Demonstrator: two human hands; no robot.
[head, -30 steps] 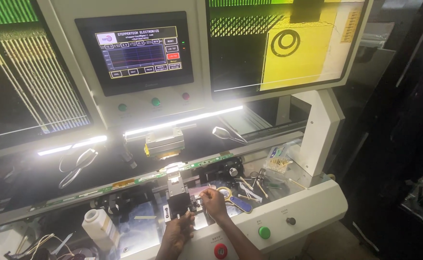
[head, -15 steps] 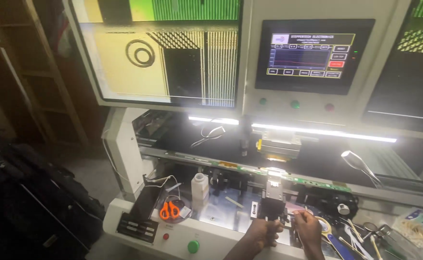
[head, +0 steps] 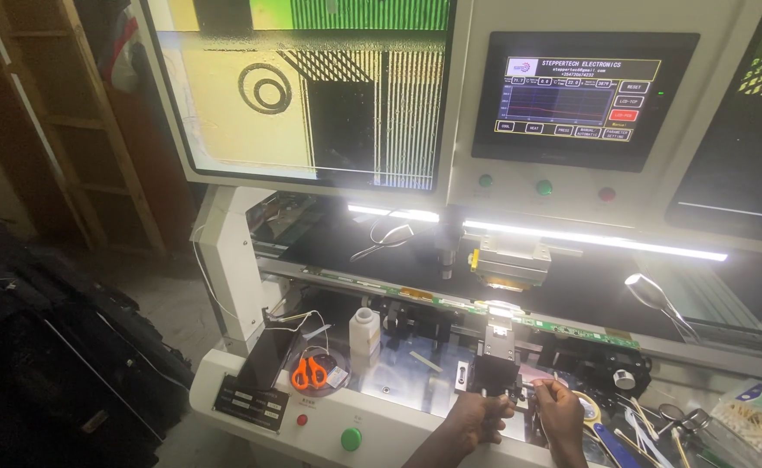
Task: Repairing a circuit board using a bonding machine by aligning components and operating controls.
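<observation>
Since the earlier frame my view swings right; my left hand (head: pixel 476 419) fingers grip the black fixture block (head: pixel 495 378), right hand (head: pixel 559 407) pinching a thin strip just right.

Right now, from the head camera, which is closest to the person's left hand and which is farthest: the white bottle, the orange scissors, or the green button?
From the left hand, nearest first:
1. Green button, on the machine's front panel, low and to the hand's left.
2. White bottle, standing on the work surface, farther left and up.
3. Orange scissors, lying flat, farthest left.
</observation>
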